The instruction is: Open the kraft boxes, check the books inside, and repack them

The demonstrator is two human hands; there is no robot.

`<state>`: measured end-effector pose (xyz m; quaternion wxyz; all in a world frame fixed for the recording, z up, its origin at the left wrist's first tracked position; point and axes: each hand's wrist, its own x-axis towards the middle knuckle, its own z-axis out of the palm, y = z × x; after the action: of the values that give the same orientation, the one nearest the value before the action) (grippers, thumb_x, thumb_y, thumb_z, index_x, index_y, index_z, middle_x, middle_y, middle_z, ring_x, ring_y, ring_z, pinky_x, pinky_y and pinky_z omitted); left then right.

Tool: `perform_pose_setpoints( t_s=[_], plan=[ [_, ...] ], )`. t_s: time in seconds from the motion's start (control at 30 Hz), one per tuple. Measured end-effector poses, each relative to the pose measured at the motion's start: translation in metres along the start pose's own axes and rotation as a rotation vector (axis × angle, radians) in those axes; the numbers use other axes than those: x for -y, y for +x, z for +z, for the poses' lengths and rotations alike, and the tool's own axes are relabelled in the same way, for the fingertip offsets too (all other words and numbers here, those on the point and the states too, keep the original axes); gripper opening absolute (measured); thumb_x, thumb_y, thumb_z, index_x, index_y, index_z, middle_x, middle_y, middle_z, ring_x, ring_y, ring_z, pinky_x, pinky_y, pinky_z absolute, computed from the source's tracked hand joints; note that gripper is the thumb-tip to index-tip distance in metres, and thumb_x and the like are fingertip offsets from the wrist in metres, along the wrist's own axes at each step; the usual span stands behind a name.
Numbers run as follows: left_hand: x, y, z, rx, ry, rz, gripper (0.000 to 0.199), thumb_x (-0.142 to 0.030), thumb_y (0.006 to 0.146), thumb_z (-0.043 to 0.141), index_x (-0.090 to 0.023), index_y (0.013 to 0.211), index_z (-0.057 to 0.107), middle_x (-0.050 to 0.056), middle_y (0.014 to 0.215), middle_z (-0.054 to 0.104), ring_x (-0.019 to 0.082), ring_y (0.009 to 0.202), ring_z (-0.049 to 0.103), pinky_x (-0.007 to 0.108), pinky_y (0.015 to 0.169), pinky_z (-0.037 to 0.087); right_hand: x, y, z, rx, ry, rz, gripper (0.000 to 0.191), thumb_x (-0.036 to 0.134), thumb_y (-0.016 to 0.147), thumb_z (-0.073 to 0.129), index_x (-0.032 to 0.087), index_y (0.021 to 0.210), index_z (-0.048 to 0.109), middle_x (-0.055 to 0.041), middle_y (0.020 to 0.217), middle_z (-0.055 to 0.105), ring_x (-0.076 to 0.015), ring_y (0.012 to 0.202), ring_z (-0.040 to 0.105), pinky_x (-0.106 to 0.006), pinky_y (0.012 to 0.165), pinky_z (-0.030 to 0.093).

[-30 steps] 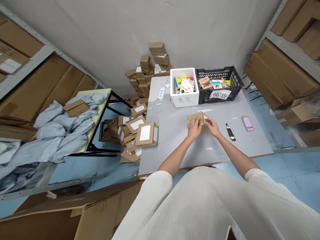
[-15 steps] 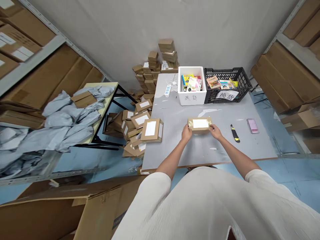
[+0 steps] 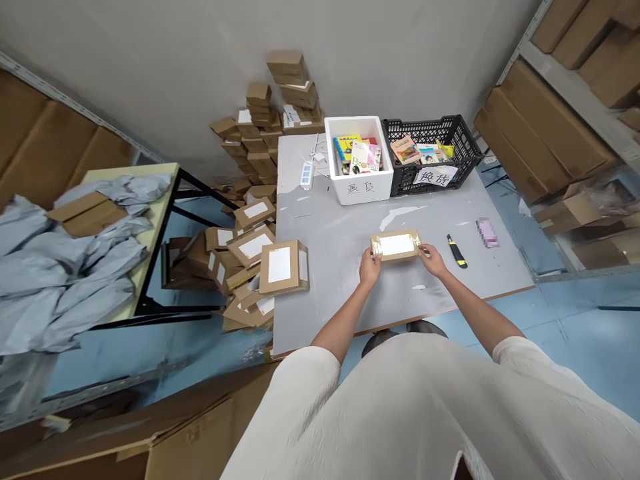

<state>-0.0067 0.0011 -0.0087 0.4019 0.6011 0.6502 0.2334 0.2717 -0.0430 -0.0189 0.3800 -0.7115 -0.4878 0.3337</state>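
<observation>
A small brown cardboard box (image 3: 396, 245) with a white label and shiny tape on its ends is held between my two hands over the grey table (image 3: 340, 267). My left hand (image 3: 370, 268) grips its left end, and my right hand (image 3: 432, 259) closes on the right end. To the right of my right hand lies a black and yellow box cutter (image 3: 457, 252). Farther right is a pink item (image 3: 487, 233), blurred out. A larger labelled cardboard box (image 3: 283, 268) rests on the table's left edge.
At the table's back stand a white bin (image 3: 364, 191) and a black crate (image 3: 420, 185), both holding books. A power strip (image 3: 307, 175) lies beside the bin. Boxes pile up left of the table. Grey mailing bags (image 3: 95, 267) cover a side table (image 3: 167, 200).
The camera view has turned, so the surroundings sit farther left and slightly tilted. Both hands keep their hold on the small box, which has hardly moved.
</observation>
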Motion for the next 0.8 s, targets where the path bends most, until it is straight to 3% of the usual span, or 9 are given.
perform_pose_setpoints(
  t_s=[0.13,0.3,0.53,0.63,0.8],
  plan=[
    [-0.009,0.003,-0.002,-0.108,0.16,0.087,0.043,-0.028,0.102,0.059,-0.023,0.145,0.059,0.017,0.151,0.061,0.033,0.14,0.058,0.048,0.117,0.048,-0.019,0.006,-0.018,-0.009,-0.011,0.043,0.04,0.04,0.084,0.064,0.025,0.118,0.077,-0.0121,0.139,0.07,-0.0297,0.117,0.071,-0.054,0.115,0.054],
    [-0.023,0.007,0.001,-0.105,0.253,0.112,0.025,-0.022,0.101,0.055,-0.027,0.119,0.071,0.013,0.134,0.067,0.033,0.133,0.058,0.05,0.118,0.046,-0.059,0.023,-0.058,-0.027,-0.136,0.206,0.036,0.036,0.08,0.064,0.022,0.111,0.078,-0.0148,0.131,0.071,-0.0321,0.115,0.071,-0.054,0.116,0.051],
    [-0.027,0.01,0.018,-0.23,0.275,0.075,0.027,-0.022,0.104,0.05,-0.026,0.12,0.072,0.013,0.134,0.065,0.029,0.132,0.059,0.046,0.125,0.039,-0.121,0.052,-0.108,-0.113,-0.295,0.418,0.028,0.03,0.073,0.078,0.023,0.101,0.078,-0.0187,0.119,0.071,-0.0427,0.123,0.066,-0.061,0.112,0.047],
    [-0.023,0.011,0.024,-0.278,0.27,0.047,0.025,-0.022,0.104,0.052,-0.026,0.118,0.072,0.012,0.133,0.066,0.03,0.131,0.058,0.046,0.122,0.042,-0.129,0.059,-0.114,-0.032,-0.438,0.431,0.034,0.028,0.077,0.078,0.022,0.11,0.076,-0.0194,0.125,0.068,-0.0413,0.125,0.064,-0.058,0.11,0.048],
    [-0.015,0.012,0.03,-0.339,0.228,0.034,0.022,-0.022,0.102,0.055,-0.025,0.115,0.074,0.012,0.131,0.067,0.033,0.128,0.057,0.049,0.114,0.048,-0.123,0.059,-0.116,0.189,-0.718,0.425,0.043,0.032,0.094,0.069,0.021,0.135,0.062,-0.0164,0.138,0.06,-0.0332,0.129,0.062,-0.046,0.107,0.051]
  ],
)
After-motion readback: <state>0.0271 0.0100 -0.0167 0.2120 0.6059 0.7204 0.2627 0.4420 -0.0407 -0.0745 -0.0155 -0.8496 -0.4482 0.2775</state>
